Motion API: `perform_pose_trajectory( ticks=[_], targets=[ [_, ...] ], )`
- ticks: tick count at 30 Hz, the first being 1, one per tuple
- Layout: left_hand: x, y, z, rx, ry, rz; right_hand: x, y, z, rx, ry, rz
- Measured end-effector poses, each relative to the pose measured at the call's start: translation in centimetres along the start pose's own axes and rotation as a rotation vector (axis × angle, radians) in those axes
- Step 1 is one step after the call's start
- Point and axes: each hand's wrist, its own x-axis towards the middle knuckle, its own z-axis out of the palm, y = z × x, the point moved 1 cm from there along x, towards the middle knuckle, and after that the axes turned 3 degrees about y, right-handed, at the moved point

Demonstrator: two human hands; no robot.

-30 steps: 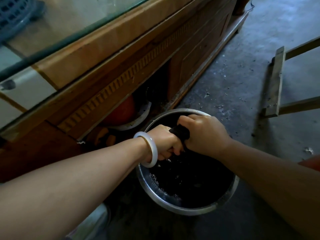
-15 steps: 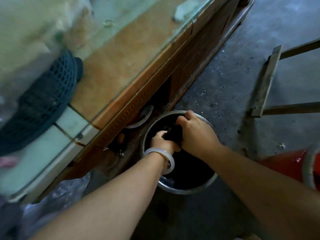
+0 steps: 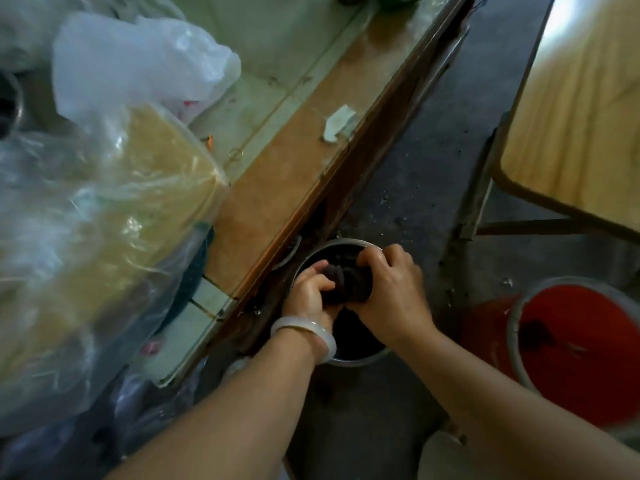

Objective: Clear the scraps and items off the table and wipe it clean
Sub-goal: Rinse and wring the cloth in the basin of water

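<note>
Wringing stage. The 2 hands, left hand (image 3: 308, 293) and right hand (image 3: 393, 291), curl tight round a twisted dark cloth (image 3: 346, 277). They hold it over the metal basin (image 3: 349, 362) on the floor beside the bench (image 3: 277, 188), presumably so runoff drops back in. A pale scrap (image 3: 337, 123), possibly paper, and plastic bags (image 3: 138, 64) lie on the bench, not yet cleared.

Dark rag (image 3: 348, 284) twisted into thick roll, gripped at both ends above metal basin (image 3: 360, 361) on floor (image 3: 408, 174). Pale paper scrap (image 3: 338, 122) near bench (image 3: 294, 168) edge.
</note>
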Motion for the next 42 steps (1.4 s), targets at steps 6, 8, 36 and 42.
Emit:
perform_pose_trajectory(
  ticks=[6, 8, 36, 42],
  targets=[
    [-5.6, 3.5, 0.9, 0.167, -0.004, 0.137, -2.3, -2.5, -5.5, 0.123, -0.056, 0.052],
    [-6.9, 4.3, 1.1, 0.269, -0.031, 0.174, -2.7, -3.2, -7.2, 0.18, -0.053, 0.081],
    [-17.5, 9.3, 13.6, 0.46, -0.381, 0.026, 0.1, -3.2, -25.0, 1.001, -0.185, 0.586],
    [-18.4, 7.6, 15.8, 0.504, -0.336, 0.045, -0.6, -1.4, -27.3, 1.336, -0.235, 0.534]
  ],
)
